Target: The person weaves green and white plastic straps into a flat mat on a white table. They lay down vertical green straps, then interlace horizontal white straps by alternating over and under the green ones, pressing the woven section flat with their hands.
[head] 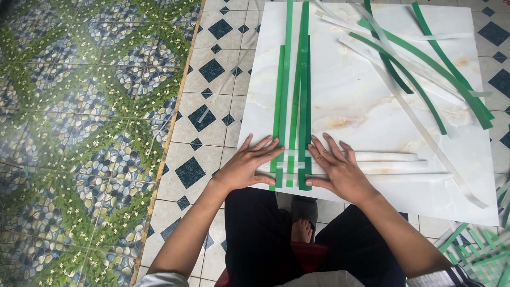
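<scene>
Four green strips [297, 106] cross three white strips [372, 165] at the marble board's [350, 95] near edge; I press left hand [245, 167] and right hand [340, 170] flat, fingers spread. Most loose strips [425, 69] remain unwoven.

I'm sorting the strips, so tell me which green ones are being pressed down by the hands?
The straight upright green strips at the board's left, woven with white strips under both hands. The curved loose green strips at upper right lie untouched.
</scene>
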